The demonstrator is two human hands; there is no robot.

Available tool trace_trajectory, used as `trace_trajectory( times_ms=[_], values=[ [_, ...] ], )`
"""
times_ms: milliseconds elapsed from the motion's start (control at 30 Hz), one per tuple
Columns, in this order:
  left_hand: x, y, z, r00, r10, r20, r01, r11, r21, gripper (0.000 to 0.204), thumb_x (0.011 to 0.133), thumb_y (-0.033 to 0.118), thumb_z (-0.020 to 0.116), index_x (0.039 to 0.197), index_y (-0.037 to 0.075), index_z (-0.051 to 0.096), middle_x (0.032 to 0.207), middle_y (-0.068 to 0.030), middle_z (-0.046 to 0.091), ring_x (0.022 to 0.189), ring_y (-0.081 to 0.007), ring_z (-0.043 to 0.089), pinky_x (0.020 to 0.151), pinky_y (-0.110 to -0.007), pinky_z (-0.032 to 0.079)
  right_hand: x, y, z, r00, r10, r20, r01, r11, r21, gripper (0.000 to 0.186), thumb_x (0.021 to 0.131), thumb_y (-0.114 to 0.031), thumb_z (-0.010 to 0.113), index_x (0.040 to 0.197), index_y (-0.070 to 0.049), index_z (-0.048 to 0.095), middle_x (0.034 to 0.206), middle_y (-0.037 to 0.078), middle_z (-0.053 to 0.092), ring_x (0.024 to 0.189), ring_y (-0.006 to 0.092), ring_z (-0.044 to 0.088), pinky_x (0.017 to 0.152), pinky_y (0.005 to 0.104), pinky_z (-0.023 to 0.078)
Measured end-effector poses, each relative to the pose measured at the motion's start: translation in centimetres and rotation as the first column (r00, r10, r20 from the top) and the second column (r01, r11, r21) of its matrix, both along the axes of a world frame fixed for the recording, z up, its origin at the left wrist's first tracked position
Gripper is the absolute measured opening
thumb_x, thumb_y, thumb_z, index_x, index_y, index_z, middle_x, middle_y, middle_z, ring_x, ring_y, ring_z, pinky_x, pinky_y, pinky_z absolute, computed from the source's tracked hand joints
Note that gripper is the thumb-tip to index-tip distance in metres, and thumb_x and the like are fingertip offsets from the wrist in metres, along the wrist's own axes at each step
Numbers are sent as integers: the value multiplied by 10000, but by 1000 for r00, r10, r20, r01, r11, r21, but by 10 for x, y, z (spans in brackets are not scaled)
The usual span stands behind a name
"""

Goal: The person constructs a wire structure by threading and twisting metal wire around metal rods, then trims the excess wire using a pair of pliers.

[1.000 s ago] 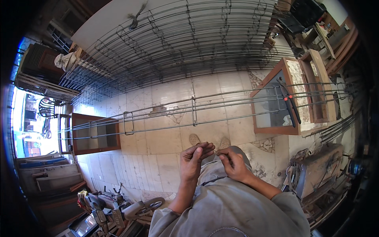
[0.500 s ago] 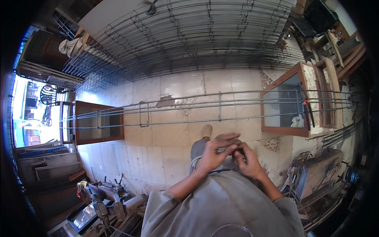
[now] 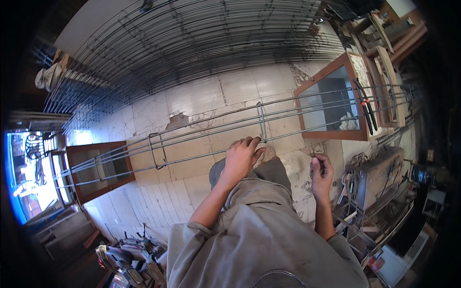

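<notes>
A long cage of thin steel rods (image 3: pixel 206 123) runs across in front of me, with square wire stirrups around it. My left hand (image 3: pixel 242 159) is at the near rod, its fingers curled over it beside the lower end of a stirrup (image 3: pixel 261 120). The thumb stands a little apart from those fingers. To the right, my right hand (image 3: pixel 321 175) is raised clear of the cage, its thumb and fingers pinched together. Something thin seems to stick out of the pinch, too fine to name. Pliers with red and black handles (image 3: pixel 368 113) hang across the rods at the right end.
Wooden frames with glass panes (image 3: pixel 331 105) stand under the cage's right end, and a similar brown frame (image 3: pixel 103 168) is under its left. Many finished rod cages (image 3: pixel 201 43) are stacked beyond. A motorbike (image 3: pixel 134 264) stands lower left; a worn metal box (image 3: pixel 379 173) is at right.
My hands, together before, have separated: the left reached forward to the near rod, the right moved aside to the right. The view has tilted and shifted, and the pliers show more fully.
</notes>
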State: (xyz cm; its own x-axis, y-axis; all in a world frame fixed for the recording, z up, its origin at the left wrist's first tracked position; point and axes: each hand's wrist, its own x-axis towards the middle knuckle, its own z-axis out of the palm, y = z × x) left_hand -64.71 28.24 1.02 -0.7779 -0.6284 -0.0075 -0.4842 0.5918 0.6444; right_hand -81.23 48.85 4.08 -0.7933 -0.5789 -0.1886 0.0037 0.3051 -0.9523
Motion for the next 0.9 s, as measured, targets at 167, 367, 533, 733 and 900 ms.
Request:
trace_trajectory(
  times_ms=[167, 367, 533, 733, 900],
  values=[
    [-14, -10, 3, 997, 3, -76, -1, 1000, 22, 255, 868, 320, 712, 921, 72, 690, 798, -112, 688, 705, -310, 676, 618, -411, 518, 35, -4, -19, 999, 28, 36, -30, 998, 49, 146, 981, -111, 586, 1064, -3, 637, 772, -6, 598, 669, 43, 523, 585, 204, 426],
    [-19, -12, 4, 999, 37, 19, -39, 993, 107, 330, 839, 365, 747, 834, 48, 655, 760, -125, 690, 671, -326, 671, 595, -410, 507, 63, -17, -69, 993, 119, -18, -114, 977, 177, 125, 948, -105, 617, 1034, -14, 619, 771, 110, 667, 659, 141, 646, 584, 274, 483],
    [-21, -11, 10, 998, 61, 6, -62, 993, 96, 357, 831, 371, 759, 803, 34, 644, 719, -133, 686, 620, -332, 662, 577, -410, 502, 76, -56, -71, 994, 109, -17, -107, 987, 124, 118, 938, -86, 601, 1025, -5, 604, 790, 145, 674, 666, 205, 676, 582, 310, 498],
    [-17, -12, 15, 999, 37, 6, -38, 981, 191, 275, 860, 297, 733, 915, 29, 708, 777, -149, 712, 644, -320, 687, 609, -385, 523, 82, -84, -62, 992, -1, 124, 11, 997, -80, 177, 985, -142, 579, 1071, 13, 571, 787, 107, 665, 702, 113, 661, 584, 271, 503],
    [-16, -19, 15, 1000, 19, -25, -10, 948, 319, 254, 904, 208, 676, 1060, 11, 712, 887, -190, 721, 772, -282, 726, 698, -349, 542, 84, -86, -67, 985, -30, 168, 52, 990, -129, 188, 990, -155, 585, 1083, 8, 569, 753, 62, 628, 632, 82, 609, 559, 241, 480]
  ],
)
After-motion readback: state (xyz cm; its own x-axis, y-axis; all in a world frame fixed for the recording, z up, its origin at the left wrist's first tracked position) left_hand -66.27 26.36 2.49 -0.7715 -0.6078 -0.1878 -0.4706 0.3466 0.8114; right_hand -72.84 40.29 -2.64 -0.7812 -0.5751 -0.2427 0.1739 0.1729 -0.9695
